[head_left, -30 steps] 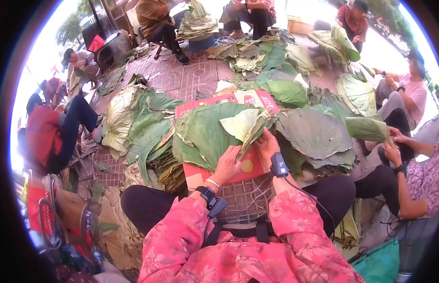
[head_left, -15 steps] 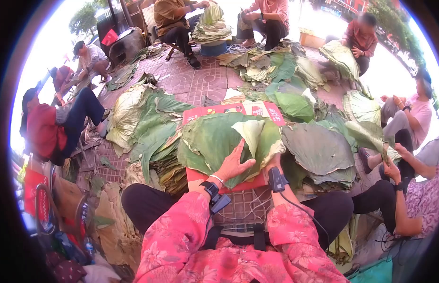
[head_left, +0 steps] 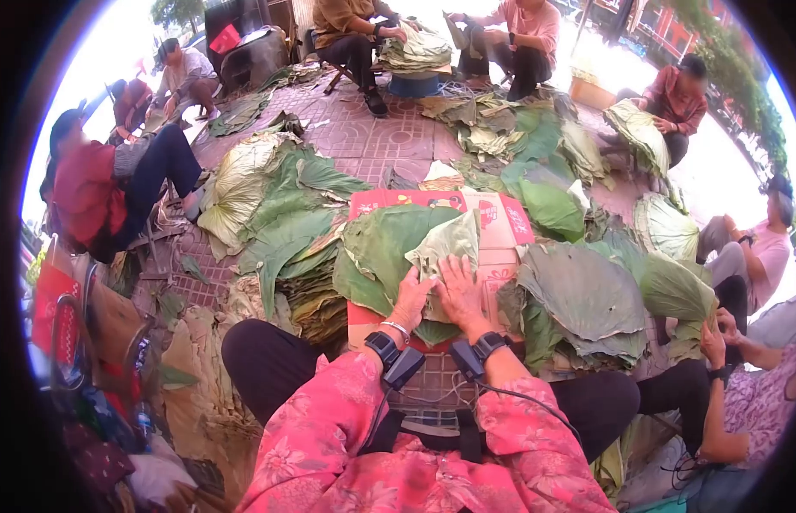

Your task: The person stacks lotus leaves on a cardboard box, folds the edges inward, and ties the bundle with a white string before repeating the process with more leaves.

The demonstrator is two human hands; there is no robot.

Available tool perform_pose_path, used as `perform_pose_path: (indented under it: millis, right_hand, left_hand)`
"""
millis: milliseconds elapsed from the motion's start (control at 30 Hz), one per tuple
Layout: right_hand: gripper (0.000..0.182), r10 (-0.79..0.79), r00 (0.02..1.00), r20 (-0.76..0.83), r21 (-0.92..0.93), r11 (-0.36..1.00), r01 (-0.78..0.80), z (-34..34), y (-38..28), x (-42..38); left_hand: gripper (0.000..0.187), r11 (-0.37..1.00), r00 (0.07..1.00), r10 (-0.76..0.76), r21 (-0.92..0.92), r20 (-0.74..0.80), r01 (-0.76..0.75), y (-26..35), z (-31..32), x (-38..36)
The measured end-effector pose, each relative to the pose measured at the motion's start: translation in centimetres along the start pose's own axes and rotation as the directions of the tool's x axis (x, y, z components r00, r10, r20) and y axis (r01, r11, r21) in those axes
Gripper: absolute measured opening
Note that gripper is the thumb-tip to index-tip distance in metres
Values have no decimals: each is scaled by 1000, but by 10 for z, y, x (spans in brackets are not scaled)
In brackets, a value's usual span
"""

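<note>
We place the left hand (head_left: 412, 299) and the right hand (head_left: 460, 292) side by side, just beside each other, on a broad, green, dry-looking leaf (head_left: 382, 246) with a paler, roughly triangular flap (head_left: 447, 243) on top. We lay the right hand palm down, fingers extended across the flap. We set the left hand at the flap's lower left edge, fingers bent; we cannot tell whether they grip it. We locate the leaf on a red and pale-pink printed cardboard piece (head_left: 499, 229) in front of us. Left of the cardboard piece, we note a thick stack of layered, brown-green leaves (head_left: 317, 309); to its right, a wide, flat, grey-green leaf (head_left: 582, 286). Beyond, we see reddish patterned paving tiles (head_left: 355, 141).
</note>
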State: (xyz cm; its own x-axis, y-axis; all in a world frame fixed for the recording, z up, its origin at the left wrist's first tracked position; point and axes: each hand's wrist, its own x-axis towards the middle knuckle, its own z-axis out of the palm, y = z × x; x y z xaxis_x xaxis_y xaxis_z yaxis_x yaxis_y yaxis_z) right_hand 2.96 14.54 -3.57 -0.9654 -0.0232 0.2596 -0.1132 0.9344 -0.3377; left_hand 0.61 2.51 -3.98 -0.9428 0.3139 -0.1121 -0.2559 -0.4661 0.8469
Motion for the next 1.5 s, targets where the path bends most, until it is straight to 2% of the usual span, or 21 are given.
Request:
perform_pose_path:
  millis: [100,200,333,433,533,567,667,700,800,833,933,967,1000,1033,1067,1167,1267,1300,1400,1433,1500]
  right_hand:
    - [45,55,997,54,361,930,-71,-24,5,3]
    - [41,188,976,-114,737,674,-44,-29,26,21]
    - [39,128,977,-168,675,738,19,-26,33,35]
    - [44,-11,997,-73,305,952,33,-11,23,36]
    - [49,-15,1000,5,5,1000,15,-4,-2,25]
    - [51,-15,997,71,2,1000,15,3,-3,26]
    - [51,-28,994,106,-72,997,36,14,-1,24]
    - [53,-37,992,118,-76,996,47,18,3,25]
    - [56,-39,991,131,-150,987,59,18,0,24]
    - [58,-59,989,134,-243,966,91,19,-2,23]
    - [59,1,981,196,-124,992,23,5,-14,24]
    - [59,6,979,204,-117,993,18,4,-15,24]
    - [59,3,980,200,-122,992,22,4,-16,24]
    - [58,2,981,196,-129,991,24,4,-16,25]
    - [57,4,981,194,-136,990,23,3,-16,23]
    - [57,-13,985,174,-136,990,37,5,-13,22]
    - [58,9,981,196,-137,990,18,2,-15,23]
    - [58,3,984,178,-149,989,24,4,-15,23]
    - [58,5,986,168,-161,987,22,6,-14,22]
    - [58,-2,987,159,-151,988,27,6,-14,21]
    - [57,-14,989,144,-129,991,33,6,-13,21]
  left_hand:
    - [40,991,999,-24,-130,-48,18,-6,-5,5]
    - [41,983,996,-57,-176,-74,44,1,-1,3]
    - [39,974,994,-85,-216,-68,69,-1,-3,4]
    - [33,966,993,-82,-252,-79,59,-2,-2,4]
    - [30,961,983,-95,-272,-155,50,-2,-2,3]
    - [32,976,951,-198,-141,-236,168,-1,-6,4]
    - [36,995,976,-82,-78,-202,67,-15,-8,11]
    - [44,971,955,-67,202,-289,129,-8,1,10]
    - [54,641,785,597,685,-163,-345,28,20,-7]
    - [58,619,758,613,731,-223,-286,43,18,-13]
    - [67,581,607,665,812,-436,-53,75,-23,-35]
    - [69,594,514,674,803,-530,50,73,-46,-40]
    - [64,722,435,540,662,-721,200,68,-65,-44]
    - [63,889,585,154,370,-796,270,69,-90,-50]
    - [63,917,670,-250,51,-699,395,69,-109,-54]
    - [54,956,910,-139,-293,-390,21,38,-122,-51]
    - [44,976,917,-217,-75,-335,204,53,-120,-43]
    - [36,993,857,-104,-4,-505,119,57,-105,-45]
    - [39,933,789,78,323,-609,157,55,-101,-35]
    - [30,826,752,169,508,-637,244,57,-94,-33]
    - [24,683,767,433,727,-474,64,57,-81,-30]
